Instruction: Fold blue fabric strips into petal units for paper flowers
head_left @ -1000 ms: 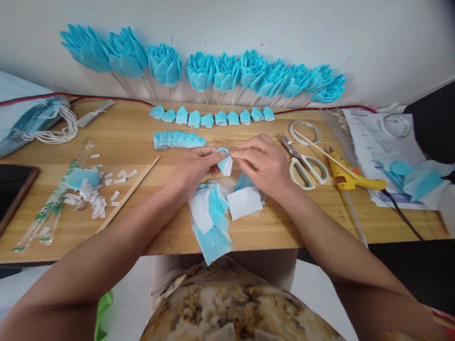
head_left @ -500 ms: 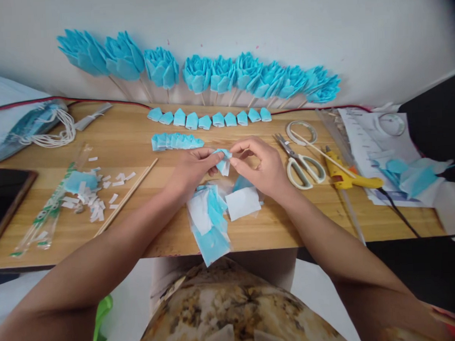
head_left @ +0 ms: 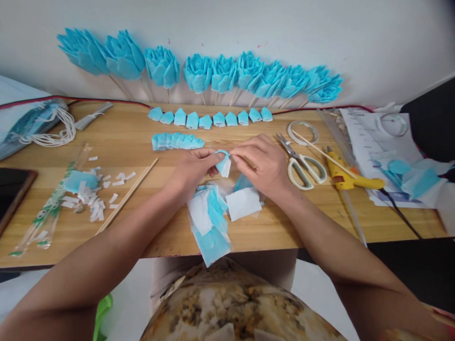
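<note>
Between my hands is a small folded petal [head_left: 223, 166] of blue and white non-woven fabric. My left hand [head_left: 194, 169] pinches it from the left, thumb on top. The fingertips of my right hand [head_left: 263, 161] are pressed together at its upper right edge. Below my hands lie loose blue and white fabric pieces [head_left: 209, 229] overhanging the table edge, and a white rectangle [head_left: 244, 203]. Beyond them are an overlapping strip of folded petals [head_left: 177, 141] and a row of single folded petals [head_left: 192, 120].
Blue fabric flowers [head_left: 162, 68] on sticks lean along the wall. To the right are scissors [head_left: 305, 169], a tape roll [head_left: 303, 133] and a yellow glue gun [head_left: 354, 181]. At left lie wooden sticks [head_left: 128, 195], white paper scraps [head_left: 95, 204] and a phone [head_left: 8, 197].
My right fingers have closed together at the petal's upper right edge, and the hand has turned a little. My left hand keeps its hold; the petal's right side looks more folded in.
</note>
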